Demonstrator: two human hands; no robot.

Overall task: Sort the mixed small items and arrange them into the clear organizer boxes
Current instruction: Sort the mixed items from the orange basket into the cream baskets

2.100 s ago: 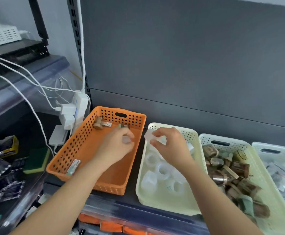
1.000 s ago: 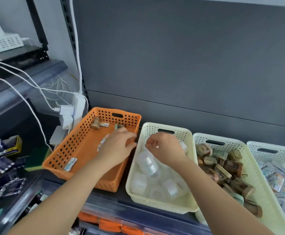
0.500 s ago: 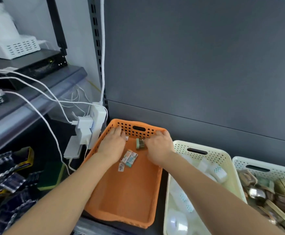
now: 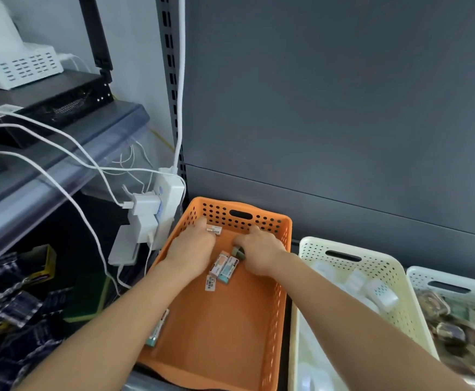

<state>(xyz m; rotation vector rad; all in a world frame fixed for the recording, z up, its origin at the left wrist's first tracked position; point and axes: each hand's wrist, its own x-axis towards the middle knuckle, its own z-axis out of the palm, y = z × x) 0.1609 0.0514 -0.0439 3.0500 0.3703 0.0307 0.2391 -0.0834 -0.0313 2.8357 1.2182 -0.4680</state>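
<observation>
An orange perforated basket (image 4: 270,320) stands on the shelf. Both my hands are inside it at its far end. My left hand (image 4: 192,249) lies palm down, its fingertips touching a small boxed eraser (image 4: 214,229) by the far wall. My right hand (image 4: 261,251) curls over a small round green-capped item (image 4: 238,252) and pinches it. Two more boxed erasers (image 4: 224,266) lie side by side between my hands, with a barcode label (image 4: 210,283) just below them. Another eraser (image 4: 157,331) leans on the basket's left wall beside my left forearm.
A cream basket (image 4: 343,251) with white items (image 4: 380,294) stands to the right, then a second one (image 4: 450,280) with brown items (image 4: 442,331). A white power strip (image 4: 165,204) with plugs and cables hangs left of the orange basket. Dark packets (image 4: 19,311) lie lower left.
Both hands left the cream basket and moved to the orange basket's far end. In the last half second they barely shifted; the view moved closer and left.
</observation>
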